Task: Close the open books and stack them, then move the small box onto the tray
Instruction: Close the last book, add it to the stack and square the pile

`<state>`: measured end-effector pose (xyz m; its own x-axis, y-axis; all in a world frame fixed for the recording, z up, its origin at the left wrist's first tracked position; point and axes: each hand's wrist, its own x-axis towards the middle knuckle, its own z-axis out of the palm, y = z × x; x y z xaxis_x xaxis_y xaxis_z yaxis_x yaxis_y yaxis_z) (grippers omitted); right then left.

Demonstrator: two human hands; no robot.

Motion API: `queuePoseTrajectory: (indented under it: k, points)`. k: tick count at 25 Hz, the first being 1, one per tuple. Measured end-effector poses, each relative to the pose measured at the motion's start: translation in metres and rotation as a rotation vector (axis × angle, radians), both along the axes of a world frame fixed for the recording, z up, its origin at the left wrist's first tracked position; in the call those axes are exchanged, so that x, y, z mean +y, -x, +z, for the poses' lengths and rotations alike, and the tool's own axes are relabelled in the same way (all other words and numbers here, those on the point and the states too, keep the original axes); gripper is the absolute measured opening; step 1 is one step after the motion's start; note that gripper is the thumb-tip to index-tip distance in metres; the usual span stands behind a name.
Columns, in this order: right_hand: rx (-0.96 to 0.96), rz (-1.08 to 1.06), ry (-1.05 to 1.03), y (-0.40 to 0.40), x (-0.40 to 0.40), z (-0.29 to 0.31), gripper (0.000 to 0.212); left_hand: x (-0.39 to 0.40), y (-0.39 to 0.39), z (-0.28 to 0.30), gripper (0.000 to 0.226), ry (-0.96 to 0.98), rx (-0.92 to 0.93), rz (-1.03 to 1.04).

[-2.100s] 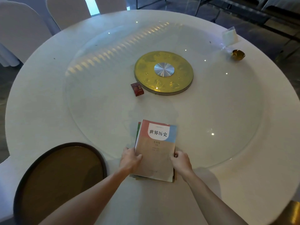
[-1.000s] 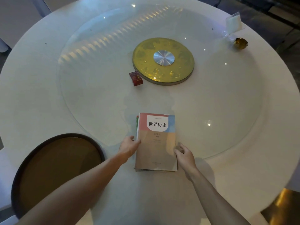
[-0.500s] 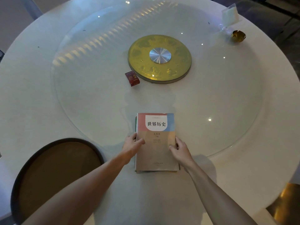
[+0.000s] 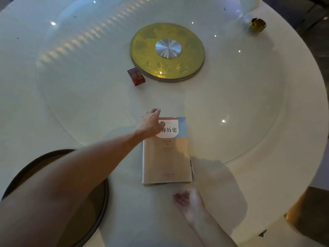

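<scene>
The closed books (image 4: 167,157) lie in a neat stack near the table's front, the top one with a pink, blue and tan cover. My left hand (image 4: 151,123) is stretched out over the stack's far left corner, fingers apart and holding nothing. The small red box (image 4: 136,76) lies farther out on the glass, beside the gold disc. My right hand (image 4: 188,202) hovers just in front of the stack, fingers loosely curled and holding nothing. The dark round tray (image 4: 99,211) is at the front left, largely hidden by my left forearm.
A gold disc with a silver hub (image 4: 167,50) sits at the centre of the glass turntable (image 4: 249,104). A small gold bowl (image 4: 258,24) and a clear stand (image 4: 243,15) are at the far right. The round white table's edge (image 4: 313,122) curves along the right.
Both hands have let go of the book stack. My left hand has moved forward past the stack's far left corner, and my right hand has drawn back toward me.
</scene>
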<state>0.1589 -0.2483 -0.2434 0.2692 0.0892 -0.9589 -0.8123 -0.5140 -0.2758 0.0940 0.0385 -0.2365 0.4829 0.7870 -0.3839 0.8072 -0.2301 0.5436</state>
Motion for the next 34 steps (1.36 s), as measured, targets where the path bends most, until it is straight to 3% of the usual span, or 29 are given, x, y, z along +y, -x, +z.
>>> queuePoseTrajectory:
  k: [5,13,18,21,24,26,27,28,30,32,34]
  points:
    - [0.233,-0.169,-0.151,0.014,0.028,0.002,0.026,0.017,-0.023,-0.016,0.043,0.007,0.261,-0.236]
    - [0.323,-0.364,-0.157,0.017,0.053,0.007,0.018,0.02,-0.025,-0.02,0.044,0.024,0.205,-0.191]
    - [0.316,-0.32,-0.139,0.02,0.057,0.009,0.02,0.015,-0.017,-0.023,0.048,0.009,0.196,-0.211]
    - [0.174,-0.097,-0.041,0.018,0.048,0.01,0.018,0.01,-0.006,-0.02,0.058,0.019,0.077,-0.098]
    - [-0.326,0.148,0.279,-0.001,0.042,0.006,0.014,-0.016,0.02,-0.021,0.061,-0.038,-0.163,0.394]
    - [-0.663,0.224,0.196,-0.023,0.061,0.008,0.018,-0.037,0.044,-0.026,0.057,0.078,-0.209,0.642]
    - [-0.712,0.338,0.059,-0.033,0.072,0.007,0.007,-0.049,0.054,-0.027,0.056,0.149,-0.205,0.679]
    - [-0.701,0.509,-0.055,-0.04,0.087,0.006,0.013,-0.06,0.063,-0.028,0.055,0.208,-0.223,0.683]
    - [-0.644,0.766,-0.143,-0.06,0.114,-0.007,0.007,-0.074,0.072,-0.03,0.05,0.269,-0.298,0.7]
    - [-0.68,0.958,-0.089,-0.074,0.139,-0.015,0.039,-0.079,0.072,-0.029,0.039,0.304,-0.314,0.721]
    - [-0.673,1.029,-0.047,-0.074,0.153,-0.017,0.047,-0.086,0.063,-0.031,0.033,0.352,-0.281,0.7]
